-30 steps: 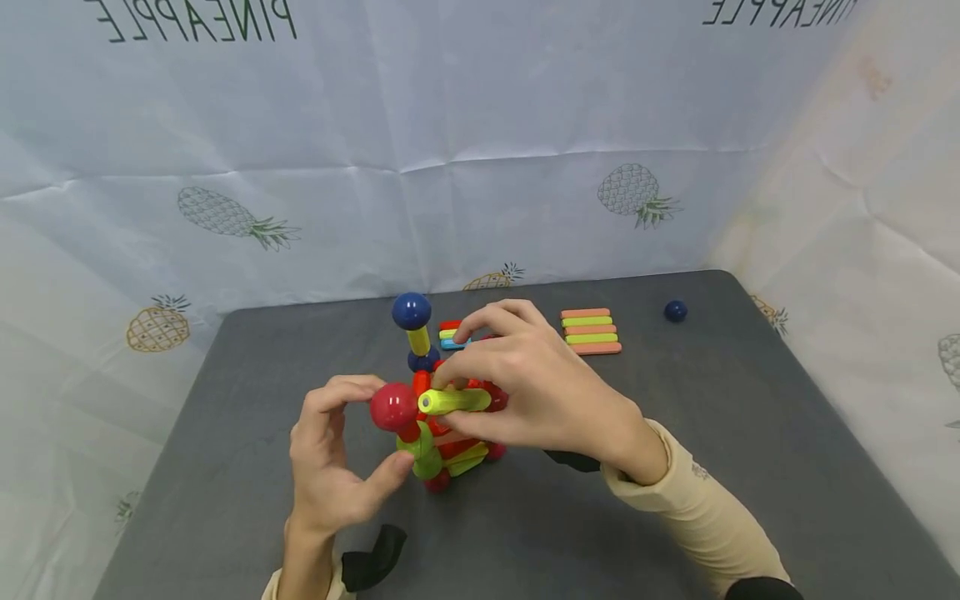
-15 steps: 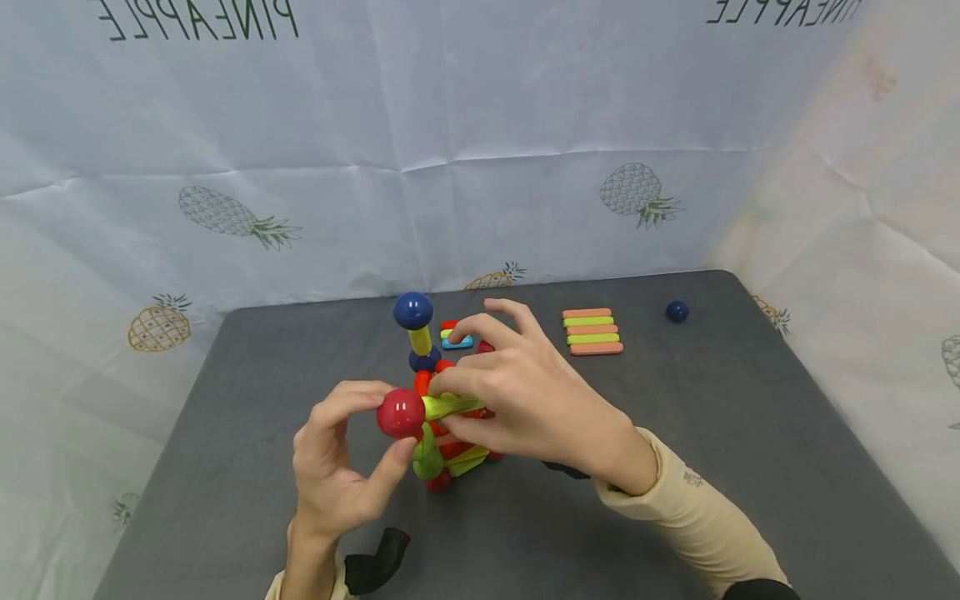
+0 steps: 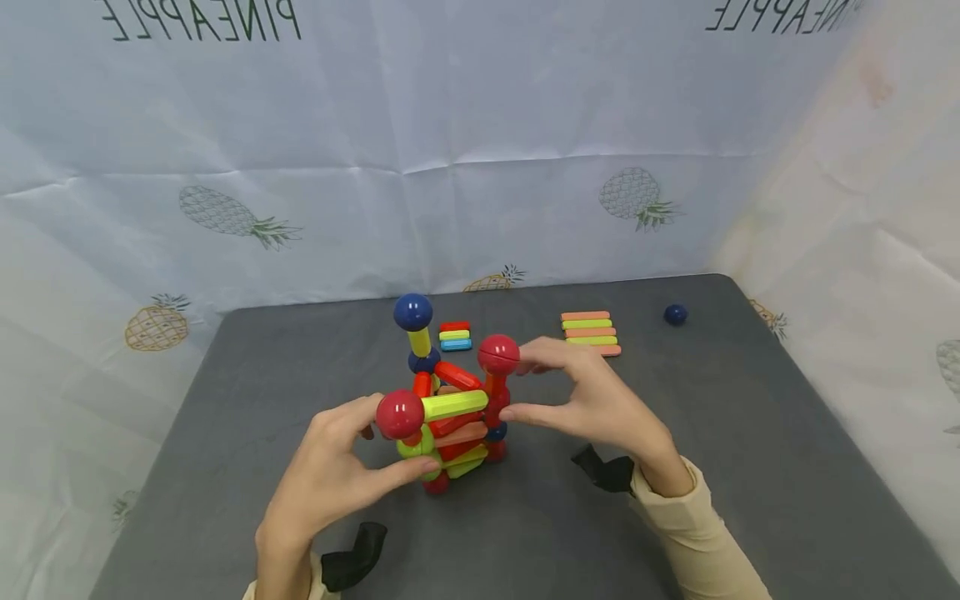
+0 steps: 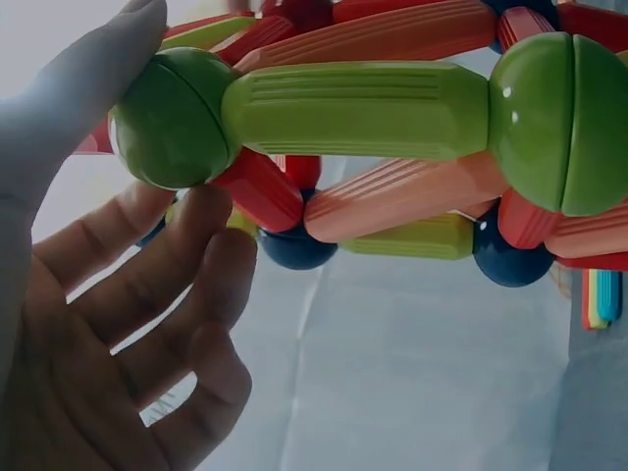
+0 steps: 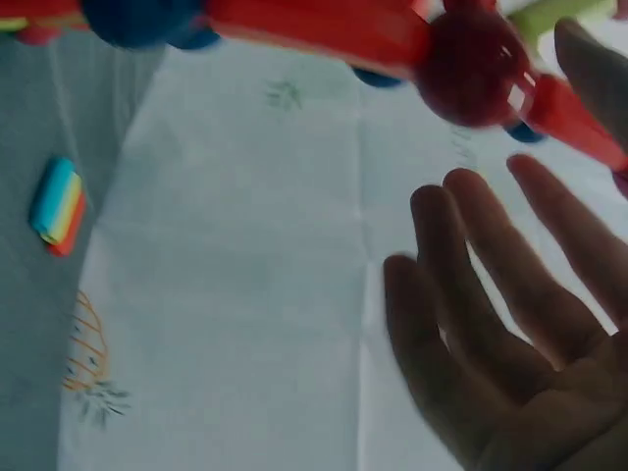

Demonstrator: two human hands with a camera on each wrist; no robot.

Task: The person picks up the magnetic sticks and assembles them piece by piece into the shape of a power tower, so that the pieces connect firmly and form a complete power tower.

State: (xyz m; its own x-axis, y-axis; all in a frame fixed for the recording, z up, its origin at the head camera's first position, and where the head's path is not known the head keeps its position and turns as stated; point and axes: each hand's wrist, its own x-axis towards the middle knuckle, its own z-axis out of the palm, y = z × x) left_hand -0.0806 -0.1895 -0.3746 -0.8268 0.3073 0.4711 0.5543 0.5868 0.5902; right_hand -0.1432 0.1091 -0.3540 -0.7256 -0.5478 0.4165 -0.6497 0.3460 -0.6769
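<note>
A built frame of magnetic building sticks and balls stands on the table in front of me. Across its top lies a yellow-green stick (image 3: 454,406), between a red ball (image 3: 400,414) on the left and a red upright stick with another red ball (image 3: 499,355) on the right. My left hand (image 3: 330,475) pinches a green ball (image 4: 177,118) low on the left side, thumb on one face and fingertips on the other. My right hand (image 3: 592,400) is beside the right upright, fingers spread, fingertips close to its red ball. In the right wrist view nothing lies in that palm.
Behind the frame lie short red, yellow and blue sticks (image 3: 455,336). Longer orange and yellow-green sticks (image 3: 590,325) lie in a row at the back right, with a loose blue ball (image 3: 676,314) farther right. A blue ball (image 3: 412,312) tops a tall yellow stick.
The yellow-green stick has gone from my right hand's pinch to lying across the frame's top. My right hand let go and drew right; my left thumb moved down from the red ball.
</note>
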